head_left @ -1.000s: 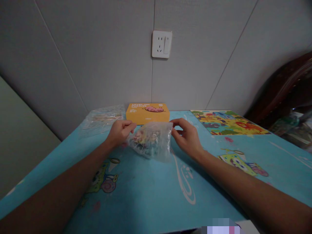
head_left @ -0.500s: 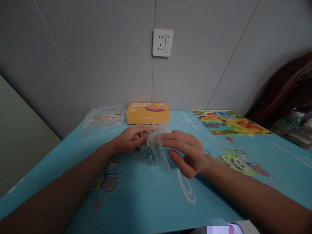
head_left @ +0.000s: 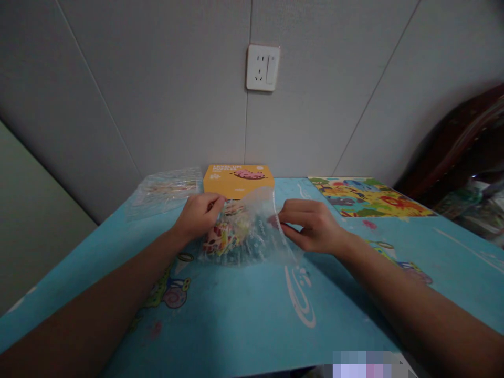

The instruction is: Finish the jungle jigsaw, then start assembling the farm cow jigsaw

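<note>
Tabletop under a blue cartoon-printed sheet (head_left: 236, 315) fills most of my view. A colourful picture board (head_left: 366, 197) lies flat at its far right, a crinkled clear plastic wrapper (head_left: 165, 189) at its far left, and a flat yellow cardboard box (head_left: 238, 180) stands against the wall between them. Just in front of that box, near the middle of the table, a clear plastic bag of colourful pieces (head_left: 244, 233) sits between my hands with its lower part on the sheet. My left hand (head_left: 197, 215) pinches the bag's upper left edge, thumb and fingers closed on the film, and my right hand (head_left: 311, 226) pinches the upper right edge the same way.
</note>
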`<state>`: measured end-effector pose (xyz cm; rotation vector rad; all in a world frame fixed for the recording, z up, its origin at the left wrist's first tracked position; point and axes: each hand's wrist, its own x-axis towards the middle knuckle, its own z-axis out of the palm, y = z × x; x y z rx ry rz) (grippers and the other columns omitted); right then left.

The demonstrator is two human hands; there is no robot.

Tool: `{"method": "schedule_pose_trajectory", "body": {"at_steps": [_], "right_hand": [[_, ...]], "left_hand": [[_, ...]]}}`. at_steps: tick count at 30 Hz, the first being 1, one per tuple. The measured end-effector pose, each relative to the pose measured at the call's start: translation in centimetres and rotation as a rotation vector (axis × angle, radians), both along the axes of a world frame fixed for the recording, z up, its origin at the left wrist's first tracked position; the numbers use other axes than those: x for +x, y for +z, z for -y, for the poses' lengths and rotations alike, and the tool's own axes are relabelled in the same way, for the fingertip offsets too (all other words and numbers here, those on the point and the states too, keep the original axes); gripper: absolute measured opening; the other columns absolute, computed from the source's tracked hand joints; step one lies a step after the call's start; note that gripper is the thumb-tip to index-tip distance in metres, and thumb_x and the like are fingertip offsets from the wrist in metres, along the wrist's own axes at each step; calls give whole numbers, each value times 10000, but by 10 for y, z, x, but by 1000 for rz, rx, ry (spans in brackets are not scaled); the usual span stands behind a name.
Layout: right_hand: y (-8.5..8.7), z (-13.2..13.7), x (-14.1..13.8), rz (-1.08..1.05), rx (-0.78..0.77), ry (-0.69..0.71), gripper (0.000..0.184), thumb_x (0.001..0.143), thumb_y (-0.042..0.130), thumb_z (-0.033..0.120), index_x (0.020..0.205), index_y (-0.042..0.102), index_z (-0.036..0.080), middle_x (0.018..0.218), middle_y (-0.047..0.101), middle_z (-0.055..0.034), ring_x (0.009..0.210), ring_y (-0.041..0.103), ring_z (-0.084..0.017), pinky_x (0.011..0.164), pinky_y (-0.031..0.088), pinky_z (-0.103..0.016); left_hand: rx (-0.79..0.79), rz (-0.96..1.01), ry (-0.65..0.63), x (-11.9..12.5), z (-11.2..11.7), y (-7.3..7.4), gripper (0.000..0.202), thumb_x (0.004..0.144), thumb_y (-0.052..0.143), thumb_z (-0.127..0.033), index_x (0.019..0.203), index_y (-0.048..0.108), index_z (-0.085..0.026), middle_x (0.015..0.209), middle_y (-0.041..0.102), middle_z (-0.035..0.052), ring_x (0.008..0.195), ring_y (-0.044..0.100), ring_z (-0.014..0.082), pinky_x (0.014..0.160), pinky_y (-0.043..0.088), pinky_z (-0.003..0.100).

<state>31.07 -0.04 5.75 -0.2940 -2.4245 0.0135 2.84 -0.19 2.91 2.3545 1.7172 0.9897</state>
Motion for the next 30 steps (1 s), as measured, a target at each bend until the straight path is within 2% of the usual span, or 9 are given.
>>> {"method": "schedule_pose_trajectory", "body": {"at_steps": [2,4,10,15,19,21,23,26,30], "right_hand": [[-1,7,-5,-8,-17,113,233,946,473,181,980,701,151,799,683,-90,768,635,-159,711,485,-260],[-3,12,-9,89,-89,136,256,960,448,183,1065,680,154,846,688,-92,797,648,-160,730,498,-259],[-12,12,-15,342,-261,-41,297,977,458,294,1163,640,150,1041,701,-144,874,671,-213,802,507,-335],[-9,15,-20,310,-370,-232,305,978,431,347,962,655,141,841,695,-95,727,641,-187,678,459,-288],[-12,14,-23,257,-474,-443,178,868,536,262,780,641,148,669,639,-46,568,546,-143,565,369,-255],[-19,11,-23,177,-564,-502,147,838,531,232,780,639,152,680,649,-45,576,554,-147,566,383,-258],[-27,7,-23,48,-645,-496,138,820,548,251,829,647,154,773,686,-67,653,606,-170,604,437,-274],[-41,-1,-21,-149,-753,-373,198,774,617,285,931,650,167,894,714,-82,762,658,-198,640,503,-299],[-52,-7,-17,-226,-986,-243,288,766,643,341,986,650,155,862,726,-85,654,668,-186,530,516,-283]], "left_hand": [[-31,11,6,0,-4,-3,464,897,361,-401,910,734,-126,924,727,119,872,638,243,800,438,323],[-92,29,6,0,-8,-7,475,897,355,-416,931,734,-132,988,725,131,959,629,268,875,433,348],[-185,133,46,-1,-11,-17,465,907,365,-460,800,727,-188,872,737,87,888,645,266,823,449,328],[-214,294,48,0,-10,-16,425,881,435,-480,711,712,-207,703,697,39,707,619,228,649,423,292],[-254,424,62,3,-11,-15,324,799,575,-429,614,699,-194,521,587,5,559,542,191,534,362,274],[-287,505,69,4,-12,-14,260,753,633,-385,602,700,-184,524,597,5,545,541,179,519,363,266],[-326,602,72,5,-13,-14,209,721,671,-361,648,718,-170,604,658,21,575,576,173,538,399,259],[-386,751,76,8,-14,-15,237,683,723,-373,753,737,-147,708,705,45,622,611,166,564,445,252],[-498,904,45,11,-11,-16,327,640,768,-424,771,727,-128,747,720,72,665,647,181,587,495,261]]}}
